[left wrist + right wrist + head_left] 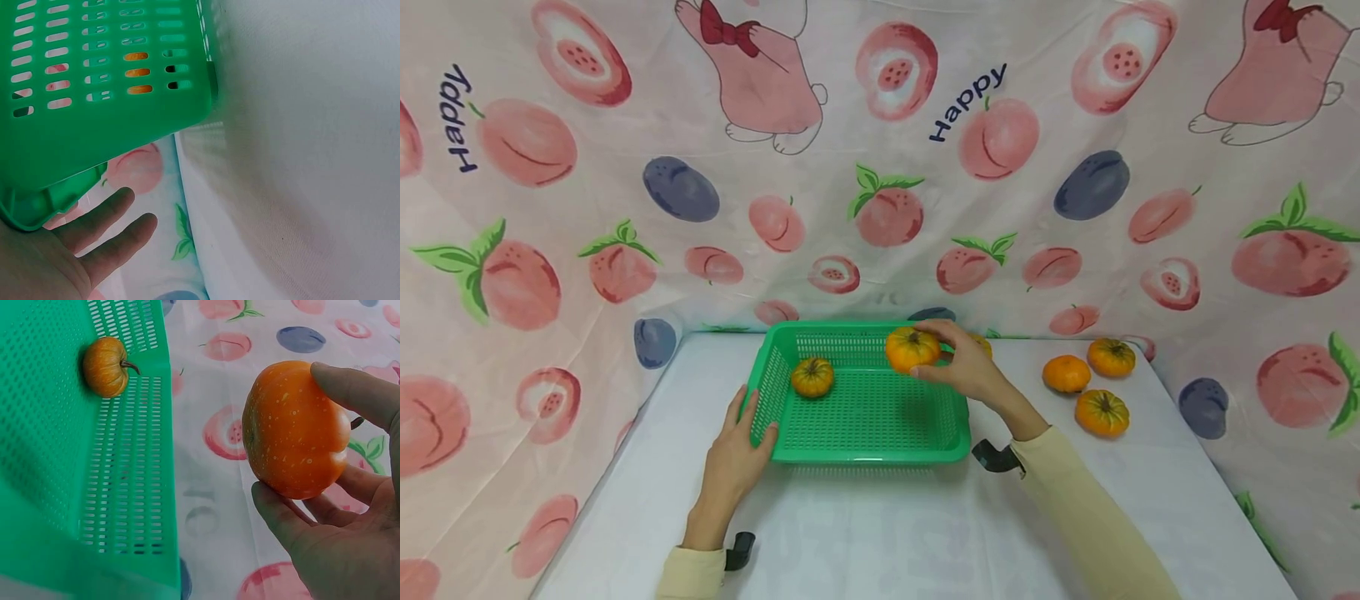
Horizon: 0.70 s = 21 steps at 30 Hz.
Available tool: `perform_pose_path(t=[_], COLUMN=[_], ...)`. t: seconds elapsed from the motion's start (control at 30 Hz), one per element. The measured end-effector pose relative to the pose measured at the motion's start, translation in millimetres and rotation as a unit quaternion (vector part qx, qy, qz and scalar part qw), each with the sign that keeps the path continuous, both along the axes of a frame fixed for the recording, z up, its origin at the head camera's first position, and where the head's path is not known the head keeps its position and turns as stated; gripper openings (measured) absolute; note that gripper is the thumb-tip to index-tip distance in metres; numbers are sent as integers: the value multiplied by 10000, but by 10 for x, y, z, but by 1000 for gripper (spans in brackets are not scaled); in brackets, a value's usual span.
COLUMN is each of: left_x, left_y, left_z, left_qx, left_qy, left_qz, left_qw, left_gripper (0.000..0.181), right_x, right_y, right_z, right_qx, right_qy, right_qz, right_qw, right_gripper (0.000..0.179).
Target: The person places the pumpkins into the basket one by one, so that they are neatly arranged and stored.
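A green perforated plastic basket (868,457) sits on the white-covered table, with one small orange pumpkin (812,377) inside at its left. My right hand (966,362) holds another small pumpkin (912,350) over the basket's far right part, thumb on one side and fingers on the other. In the right wrist view this pumpkin (294,431) shows its smooth, speckled orange underside. At the basket's left side my left hand (736,454) rests against the rim. Its fingers (119,250) look straight and spread in the left wrist view.
To the right of the basket lie an orange pumpkin (1066,374), a second pumpkin (1111,357) behind it and a third pumpkin (1102,413) nearer. A further yellow-orange pumpkin (982,345) is partly hidden behind my right hand. A fruit-print cloth (820,192) hangs behind the table.
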<state>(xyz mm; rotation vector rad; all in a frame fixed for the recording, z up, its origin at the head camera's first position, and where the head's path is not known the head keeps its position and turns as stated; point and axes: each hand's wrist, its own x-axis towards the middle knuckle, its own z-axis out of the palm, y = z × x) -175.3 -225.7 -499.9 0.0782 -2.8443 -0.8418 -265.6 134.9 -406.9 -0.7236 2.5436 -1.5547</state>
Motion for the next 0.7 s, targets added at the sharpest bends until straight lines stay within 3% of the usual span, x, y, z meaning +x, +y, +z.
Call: perform_pose_path(t=[0.43, 0.7], left_x=[3, 2], left_y=[-1, 3], left_z=[-1, 2], left_qx=[3, -10], left_qy=[2, 29], left_qz=[20, 25], left_qw=[10000, 10000], left_gripper=[69, 69], right_x=[-204, -308], right_y=[-240, -407], right_z=[68, 38], right_qx=[118, 135], right_qy=[-76, -446], right_qz=[268, 361], right_qw=[9995, 9983], right_gripper=[64, 63])
